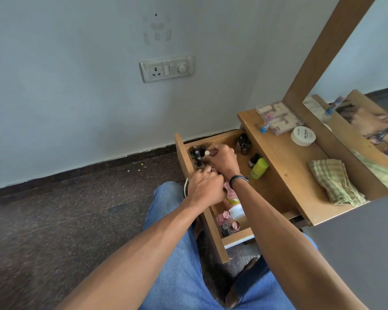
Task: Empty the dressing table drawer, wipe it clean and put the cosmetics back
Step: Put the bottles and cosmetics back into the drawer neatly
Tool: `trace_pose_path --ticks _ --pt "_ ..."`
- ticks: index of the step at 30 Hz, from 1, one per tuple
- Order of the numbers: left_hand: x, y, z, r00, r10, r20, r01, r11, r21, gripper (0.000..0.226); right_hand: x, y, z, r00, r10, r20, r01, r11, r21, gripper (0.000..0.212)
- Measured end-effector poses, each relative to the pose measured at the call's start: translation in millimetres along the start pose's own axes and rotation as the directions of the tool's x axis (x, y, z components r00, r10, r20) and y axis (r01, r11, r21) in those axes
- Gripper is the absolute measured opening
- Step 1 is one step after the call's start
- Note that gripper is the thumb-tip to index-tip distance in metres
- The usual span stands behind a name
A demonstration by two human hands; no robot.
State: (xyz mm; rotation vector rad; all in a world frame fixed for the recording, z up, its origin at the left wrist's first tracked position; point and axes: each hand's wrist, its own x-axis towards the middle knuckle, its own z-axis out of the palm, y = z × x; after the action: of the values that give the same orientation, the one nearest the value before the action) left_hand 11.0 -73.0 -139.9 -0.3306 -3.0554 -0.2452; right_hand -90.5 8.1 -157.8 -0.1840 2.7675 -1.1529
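**Small Bottle Handling**

Fingers of the right hand (222, 162) pinch a white-capped bottle (207, 153). Fingers of the left hand (205, 186) curl among dark-capped bottles (197, 154), grip indeterminate. All sit in the far corner of the open drawer (214, 236). Judged light, rigid, smooth, breakable glass: grasp at the cap.

Left hand (205, 186), right hand (222, 162) inside drawer (184, 157)

Head view, steeply down onto drawer (215, 233)
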Motion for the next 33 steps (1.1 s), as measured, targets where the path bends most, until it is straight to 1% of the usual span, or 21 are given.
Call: trace_pose_path --ticks 5,11,13,14,16,17,18,19,20,21,22,23,24,25,27,29,31,33 --pt "0.1 0.9 -0.5 1.000 -0.006 0.000 0.006 1.000 -0.013 0.026 4.0 6.0 0.8 1.000 0.010 0.011 -0.010 0.999 0.048 0.018" --pt "2.0 0.8 -2.6 1.000 -0.006 0.024 0.006 1.000 -0.013 0.025 6.1 12.2 -4.3 0.998 0.043 0.036 -0.047 0.990 0.132 0.030" --pt "2.4 0.0 -1.8 0.999 -0.009 0.039 0.009 1.000 -0.001 0.025 2.5 12.4 -11.0 0.999 0.036 -0.023 -0.032 0.987 0.155 0.028" --pt "2.6 -0.6 -1.3 0.999 -0.013 0.043 0.013 1.000 0.000 0.025 -1.6 9.9 -17.0 0.997 0.030 -0.076 -0.017 0.987 0.159 0.025" --pt "3.4 -1.3 0.0 0.999 -0.015 0.050 0.015 1.000 0.001 0.026 -12.4 4.0 -34.3 0.974 -0.011 -0.228 0.046 0.988 0.146 0.017" --pt "3.9 -1.5 0.5 0.999 -0.015 0.049 0.015 1.000 0.001 0.027 -18.5 0.3 -45.8 0.945 -0.053 -0.322 0.098 0.987 0.125 0.014" --pt "4.5 -1.7 1.0 0.999 -0.015 0.046 0.015 1.000 0.000 0.027 -23.2 -2.0 -57.4 0.899 -0.109 -0.423 0.161 0.983 0.089 0.012" --pt "4.8 -1.6 1.5 0.999 -0.015 0.040 0.015 1.000 -0.002 0.027 -26.8 -3.2 -69.0 0.836 -0.164 -0.523 0.223 0.973 0.052 0.011" --pt "5.1 -1.7 1.8 0.999 -0.014 0.037 0.014 1.000 -0.002 0.027 -28.9 -2.9 -79.2 0.766 -0.187 -0.615 0.262 0.965 0.032 0.010" --pt "5.4 -1.9 2.8 0.999 -0.013 0.037 0.013 1.000 0.000 0.028 -30.0 -2.1 -88.1 0.700 -0.167 -0.694 0.273 0.961 0.044 0.009" --pt "5.5 -2.3 4.0 0.999 -0.011 0.040 0.011 1.000 -0.001 0.029 -30.0 -0.3 -95.7 0.649 -0.107 -0.753 0.264 0.960 0.091 0.011" --pt "5.8 -2.7 5.2 0.999 -0.008 0.047 0.008 1.000 -0.005 0.029 -29.5 1.4 -102.4 0.622 -0.019 -0.783 0.238 0.957 0.166 0.017" --pt "6.0 -3.0 6.3 0.999 -0.004 0.053 0.004 1.000 -0.005 0.030 -27.6 4.1 -107.8 0.621 0.073 -0.781 0.196 0.950 0.245 0.026" --pt "6.2 -3.3 7.2 0.998 0.000 0.062 0.000 1.000 -0.003 0.030 -25.4 6.9 -112.2 0.639 0.148 -0.755 0.144 0.941 0.306 0.037" --pt "6.3 -3.8 7.0 0.997 0.005 0.074 -0.005 1.000 -0.004 0.032 -19.1 12.9 -116.8 0.699 0.230 -0.677 0.042 0.932 0.360 0.055" --pt "6.6 -3.9 7.0 0.997 0.008 0.078 -0.007 1.000 -0.010 0.034 -11.4 18.4 -116.6 0.740 0.259 -0.621 -0.028 0.934 0.356 0.064" --pt "6.9 -4.1 7.1 0.997 0.008 0.073 -0.007 1.000 -0.019 0.035 -4.4 21.8 -114.1 0.763 0.260 -0.592 -0.061 0.940 0.335 0.073" --pt "6.6 -4.7 6.3 0.998 -0.001 0.061 0.003 0.999 -0.032 0.034 0.7 23.3 -111.9 0.778 0.249 -0.576 -0.077 0.949 0.307 0.075"
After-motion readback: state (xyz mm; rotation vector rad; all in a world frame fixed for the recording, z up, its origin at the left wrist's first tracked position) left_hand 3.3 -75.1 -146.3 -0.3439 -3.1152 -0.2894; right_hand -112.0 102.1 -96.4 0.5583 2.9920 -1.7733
